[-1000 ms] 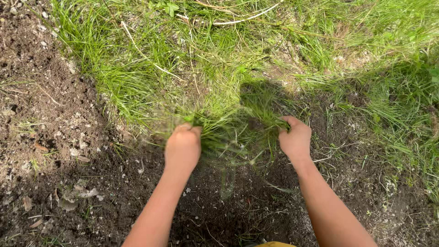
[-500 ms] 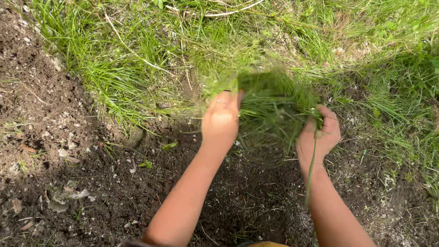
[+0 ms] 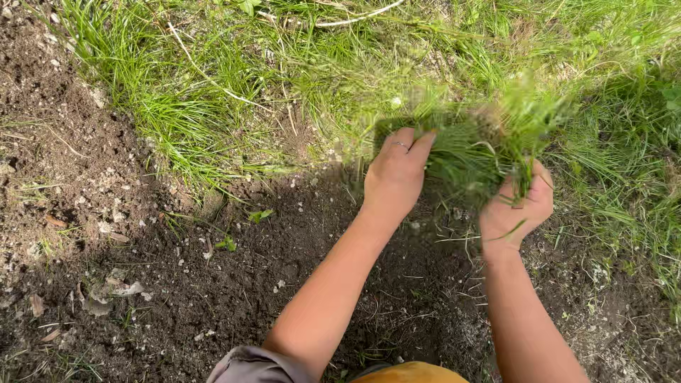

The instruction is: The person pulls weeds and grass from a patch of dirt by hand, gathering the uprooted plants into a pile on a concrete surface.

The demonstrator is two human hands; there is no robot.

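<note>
Fingers (image 3: 418,145) of two hands around one grass clump (image 3: 472,152) (blurred).

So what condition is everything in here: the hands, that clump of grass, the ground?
left hand: closed on the left side of the grass clump, ring on one finger.
right hand: closed under the clump's right side.
grass clump: lifted clear of the soil, blurred, held between both hands.
bare soil: dark, loose, crumbly, with small stones and dry leaves.
growing grass: rooted, long, green, with a dry stalk lying across it.
</note>
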